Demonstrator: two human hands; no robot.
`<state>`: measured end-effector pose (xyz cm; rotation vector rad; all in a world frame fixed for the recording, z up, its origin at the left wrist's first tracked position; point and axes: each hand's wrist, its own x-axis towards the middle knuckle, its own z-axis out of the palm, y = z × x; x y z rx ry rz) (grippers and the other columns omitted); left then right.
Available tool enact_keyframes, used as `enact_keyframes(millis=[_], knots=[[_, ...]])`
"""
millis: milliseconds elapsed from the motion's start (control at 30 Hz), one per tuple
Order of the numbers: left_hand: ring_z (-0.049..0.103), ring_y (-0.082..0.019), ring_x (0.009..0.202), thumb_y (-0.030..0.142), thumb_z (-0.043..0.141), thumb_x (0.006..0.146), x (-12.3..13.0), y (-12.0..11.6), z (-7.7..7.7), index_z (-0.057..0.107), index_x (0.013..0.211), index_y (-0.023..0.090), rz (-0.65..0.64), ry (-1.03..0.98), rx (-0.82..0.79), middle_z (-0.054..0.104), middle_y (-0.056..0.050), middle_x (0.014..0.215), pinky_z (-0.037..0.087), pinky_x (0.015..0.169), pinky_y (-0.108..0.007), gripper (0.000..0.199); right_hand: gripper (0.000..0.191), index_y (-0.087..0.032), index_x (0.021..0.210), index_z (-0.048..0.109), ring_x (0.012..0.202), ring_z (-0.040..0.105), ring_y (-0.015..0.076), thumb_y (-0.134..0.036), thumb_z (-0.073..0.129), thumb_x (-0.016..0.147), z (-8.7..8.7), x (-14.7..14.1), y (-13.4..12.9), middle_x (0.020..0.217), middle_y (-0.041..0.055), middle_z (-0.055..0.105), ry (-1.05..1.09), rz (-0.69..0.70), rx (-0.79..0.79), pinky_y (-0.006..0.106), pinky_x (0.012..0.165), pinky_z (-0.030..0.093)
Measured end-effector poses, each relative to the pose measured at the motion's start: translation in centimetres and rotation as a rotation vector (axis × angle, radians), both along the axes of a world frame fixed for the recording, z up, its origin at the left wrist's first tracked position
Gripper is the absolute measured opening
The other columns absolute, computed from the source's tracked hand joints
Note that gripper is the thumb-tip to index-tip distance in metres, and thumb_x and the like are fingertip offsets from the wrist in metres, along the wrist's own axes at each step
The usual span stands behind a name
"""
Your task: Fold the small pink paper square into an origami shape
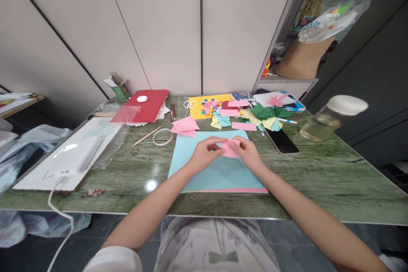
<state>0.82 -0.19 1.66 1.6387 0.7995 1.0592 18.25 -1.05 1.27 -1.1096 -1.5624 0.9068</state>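
A small piece of pink paper [230, 151] is held between both hands, above a light blue sheet [197, 174] that lies on the table. My left hand [207, 151] pinches its left edge with thumb and fingers. From the other side, my right hand [247, 151] grips the right part, its thumb pressed on the paper's face. Past the hands lie several pink paper strips [244, 126], and a small stack of pink paper [185, 125] touches the blue sheet's top left corner.
Folded blue and yellow papers [221, 119], green paper [266, 111], and a yellow sheet [196, 110] with colourful beads lie at the back. A phone [283, 140] and a lidded bottle [330, 119] are at right. Tape roll [162, 137], wooden stick [146, 136], scissors [190, 104] and red folder [148, 106] sit left.
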Motion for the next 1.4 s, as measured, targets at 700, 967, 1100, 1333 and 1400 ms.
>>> enact_keyframes(millis=[700, 967, 1100, 1333, 1400], knots=[[0.055, -0.009, 0.069, 0.021, 0.063, 0.074, 0.2, -0.1, -0.2, 0.064, 0.105, 0.02, 0.047, -0.047, 0.057, 0.058, -0.007, 0.103, 0.044, 0.064, -0.023, 0.03, 0.026, -0.016, 0.066, 0.057, 0.057, 0.044, 0.0124, -0.041, 0.063, 0.073, 0.1, -0.2, -0.4, 0.062, -0.0016, 0.048, 0.101, 0.002, -0.009, 0.025, 0.051, 0.035], [0.055, -0.01, 0.069, 0.019, 0.062, 0.075, 0.4, -0.6, -0.1, 0.065, 0.104, 0.021, 0.044, -0.044, 0.125, 0.06, -0.007, 0.103, 0.045, 0.065, -0.024, 0.029, 0.022, -0.018, 0.064, 0.051, 0.055, 0.039, 0.0113, -0.034, 0.059, 0.077, 0.6, -0.4, -0.9, 0.059, -0.0034, 0.042, 0.079, 0.004, 0.051, 0.024, 0.051, 0.031], [0.058, -0.013, 0.077, 0.018, 0.063, 0.075, 0.3, -0.8, 0.2, 0.066, 0.103, 0.022, 0.001, -0.06, 0.16, 0.064, -0.007, 0.1, 0.045, 0.067, -0.024, 0.028, 0.017, -0.018, 0.068, 0.054, 0.059, 0.043, 0.0126, -0.031, 0.059, 0.078, 1.0, -0.3, -1.3, 0.062, -0.0024, 0.048, 0.051, -0.016, 0.105, 0.025, 0.055, 0.034], [0.06, -0.016, 0.082, 0.022, 0.067, 0.072, 0.5, -0.8, -0.3, 0.066, 0.077, 0.017, 0.026, -0.147, 0.111, 0.065, -0.006, 0.086, 0.046, 0.071, -0.027, 0.008, 0.016, -0.018, 0.066, 0.054, 0.059, 0.045, 0.0128, -0.026, 0.06, 0.078, 1.0, -0.2, -1.7, 0.061, -0.0022, 0.049, -0.007, -0.06, 0.185, 0.025, 0.057, 0.034], [0.06, -0.014, 0.075, 0.022, 0.068, 0.071, 0.6, -0.9, -0.3, 0.062, 0.085, 0.017, 0.04, -0.159, 0.082, 0.064, -0.005, 0.085, 0.047, 0.069, -0.027, 0.016, 0.017, -0.018, 0.065, 0.053, 0.059, 0.044, 0.0128, -0.026, 0.06, 0.078, 0.9, -0.2, -1.6, 0.061, -0.0023, 0.048, -0.022, -0.061, 0.191, 0.025, 0.057, 0.034]])
